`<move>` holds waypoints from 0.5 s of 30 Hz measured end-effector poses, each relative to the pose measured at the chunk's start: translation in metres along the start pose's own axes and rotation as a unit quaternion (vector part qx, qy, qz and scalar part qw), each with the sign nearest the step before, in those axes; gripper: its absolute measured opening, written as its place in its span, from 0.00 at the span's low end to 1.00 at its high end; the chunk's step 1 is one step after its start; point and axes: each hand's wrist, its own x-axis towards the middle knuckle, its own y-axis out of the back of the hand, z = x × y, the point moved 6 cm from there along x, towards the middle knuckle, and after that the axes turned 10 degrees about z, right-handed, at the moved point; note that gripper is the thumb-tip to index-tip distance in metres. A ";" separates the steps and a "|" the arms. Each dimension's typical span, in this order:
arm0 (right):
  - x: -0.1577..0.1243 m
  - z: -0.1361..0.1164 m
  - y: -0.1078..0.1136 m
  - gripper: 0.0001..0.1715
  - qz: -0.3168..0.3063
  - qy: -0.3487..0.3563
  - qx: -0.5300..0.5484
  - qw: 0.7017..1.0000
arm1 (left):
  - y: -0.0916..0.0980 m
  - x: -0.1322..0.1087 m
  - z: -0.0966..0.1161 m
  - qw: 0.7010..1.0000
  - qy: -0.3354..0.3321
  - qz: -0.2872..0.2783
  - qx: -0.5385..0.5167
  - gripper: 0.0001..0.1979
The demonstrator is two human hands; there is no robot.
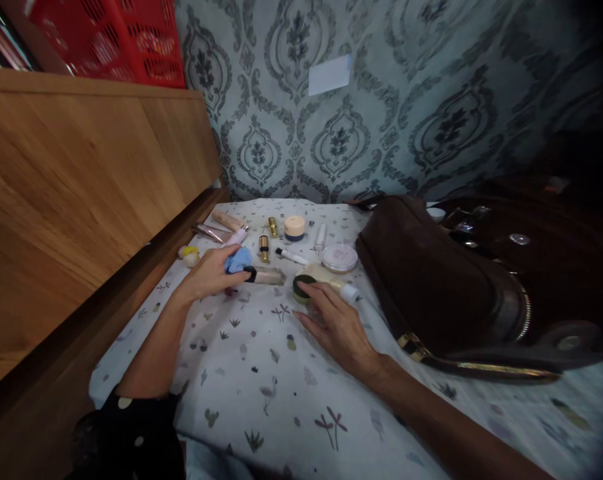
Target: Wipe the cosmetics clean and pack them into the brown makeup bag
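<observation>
My left hand (pixel 209 273) is closed around a small blue cloth (pixel 238 260), which rests against the black cap of a beige tube (pixel 267 275) lying on the patterned sheet. Fingers of my right hand (pixel 334 323) lie spread flat on the sheet, their tips touching a dark green round jar (pixel 301 288). A white bottle (pixel 346 291) lies just right of those fingertips. Behind them sits a round pink compact (pixel 339 258).
Several cosmetics lie at the back: a cream jar with a blue base (pixel 294 228), gold lipsticks (pixel 264 248), a white pen-like tube (pixel 291 256), pink tubes (pixel 236 237). A brown leather bag (pixel 431 280) fills the right. A wooden headboard (pixel 81 200) runs along the left.
</observation>
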 end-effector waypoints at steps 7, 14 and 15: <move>-0.006 -0.012 -0.017 0.23 -0.093 -0.011 -0.039 0.995 | -0.032 -0.019 0.055 0.990 -0.082 -0.078 -0.084 0.11; -0.006 -0.015 -0.017 0.18 -0.092 -0.009 -0.034 0.995 | -0.031 -0.021 0.055 0.994 -0.043 -0.027 -0.099 0.12; -0.005 -0.016 -0.017 0.17 -0.093 -0.009 -0.026 0.995 | -0.029 -0.021 0.053 0.994 -0.037 -0.024 -0.101 0.12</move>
